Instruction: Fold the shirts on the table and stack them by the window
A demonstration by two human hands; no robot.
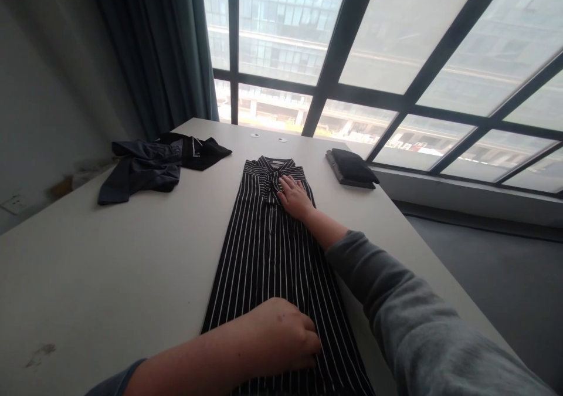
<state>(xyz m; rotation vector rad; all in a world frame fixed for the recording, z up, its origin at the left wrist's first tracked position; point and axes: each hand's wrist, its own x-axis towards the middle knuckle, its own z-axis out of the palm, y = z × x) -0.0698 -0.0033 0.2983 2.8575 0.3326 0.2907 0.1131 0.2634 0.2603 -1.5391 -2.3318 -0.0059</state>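
Observation:
A black garment with white stripes [255, 249], with a collar and a tie-like knot near its top, lies lengthwise on the white table, its collar end toward the window. My right hand [295, 198] rests flat on its upper part beside the knot, fingers stretched out. Over the lower part of the garment is my left hand [285, 334], its fingers curled in and pointing right. The fingertips are partly hidden, so whatever they may pinch does not show.
Crumpled dark clothes [149, 164] lie at the table's far left. A folded dark garment stack [352, 167] sits near the right edge of the white table [109, 278]. Behind stand a large window [285, 26] and a dark curtain [158, 50].

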